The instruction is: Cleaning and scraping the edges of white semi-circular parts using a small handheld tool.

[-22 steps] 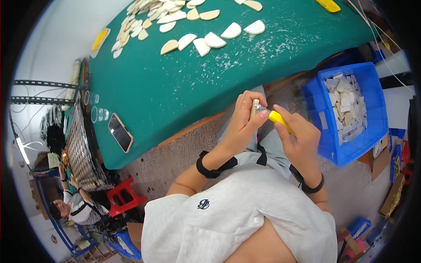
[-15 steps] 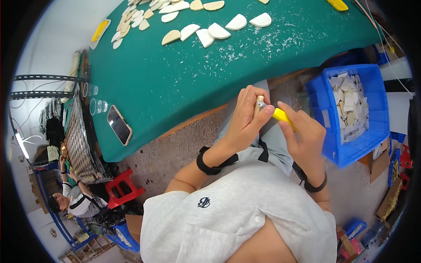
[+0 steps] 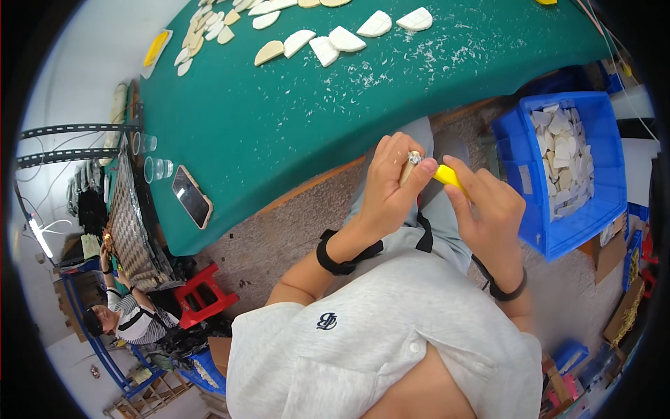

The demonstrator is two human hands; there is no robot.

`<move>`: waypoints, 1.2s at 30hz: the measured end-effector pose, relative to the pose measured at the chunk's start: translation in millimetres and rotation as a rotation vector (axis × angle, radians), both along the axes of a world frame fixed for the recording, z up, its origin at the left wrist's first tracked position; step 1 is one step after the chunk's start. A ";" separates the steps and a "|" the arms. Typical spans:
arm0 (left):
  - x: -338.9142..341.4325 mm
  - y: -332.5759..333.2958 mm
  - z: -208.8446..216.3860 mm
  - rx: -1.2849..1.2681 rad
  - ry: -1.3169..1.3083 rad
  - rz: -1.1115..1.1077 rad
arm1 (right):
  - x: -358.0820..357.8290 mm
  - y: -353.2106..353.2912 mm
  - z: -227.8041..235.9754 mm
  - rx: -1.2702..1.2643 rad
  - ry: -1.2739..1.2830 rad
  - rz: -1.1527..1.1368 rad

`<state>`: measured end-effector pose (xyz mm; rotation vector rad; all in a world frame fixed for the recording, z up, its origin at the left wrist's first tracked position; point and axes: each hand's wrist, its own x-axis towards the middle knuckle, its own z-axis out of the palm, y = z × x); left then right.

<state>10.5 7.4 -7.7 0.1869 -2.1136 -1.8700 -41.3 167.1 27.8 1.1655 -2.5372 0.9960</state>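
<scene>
My left hand (image 3: pixel 392 178) is closed around a small beige piece (image 3: pixel 407 172), whose pale, rough end sticks up beside the thumb. In my right hand (image 3: pixel 494 213) is a yellow-handled tool (image 3: pixel 449 177), gripped between thumb and fingers. The tool's working end points at the piece and is mostly hidden by my left thumb. Both hands are close together over my lap, just off the near edge of the green-covered table (image 3: pixel 230 133). White half-round slabs (image 3: pixel 375 24) lie in a row on the far part of the cloth, with white shavings (image 3: pixel 363 80) scattered in front.
At my right stands a blue bin (image 3: pixel 606 164) full of pale offcuts (image 3: pixel 564 157). A phone (image 3: pixel 192 197) and clear plastic cups (image 3: pixel 158 169) sit on the table's left end. A red stool (image 3: pixel 207 296) is below it; another person (image 3: pixel 139 318) works farther left.
The beige piece has tipped so that its rough end now shows more, with the yellow-handled tool still against it. The hands stay together; the whole view has shifted slightly.
</scene>
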 end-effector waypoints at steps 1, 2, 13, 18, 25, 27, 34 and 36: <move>0.3 0.3 -0.4 0.000 -0.004 -0.002 | 0.6 -0.5 -0.4 0.010 0.015 -0.013; 0.2 0.2 -0.9 -0.032 0.003 0.019 | 1.0 -1.0 -0.9 0.021 0.030 -0.026; -4.4 -2.8 -4.1 -0.198 0.125 0.059 | -1.6 -0.4 -6.2 -0.046 -0.017 -0.017; -5.2 -3.4 -4.3 -0.288 0.143 0.077 | -0.2 0.2 -3.9 0.001 0.025 -0.017; -6.0 -4.2 -9.2 -0.289 0.107 0.044 | 0.8 -2.1 -5.9 0.003 0.035 -0.046; -7.3 -3.6 -8.5 -0.293 0.138 0.053 | 1.0 -1.6 -6.3 -0.018 0.025 -0.056; -6.4 -5.0 -8.8 -0.350 0.170 0.059 | -0.3 2.7 -2.7 0.005 0.005 -0.006; -6.1 -4.1 -8.6 -0.344 0.169 0.069 | -0.3 3.1 -2.0 0.007 0.000 -0.003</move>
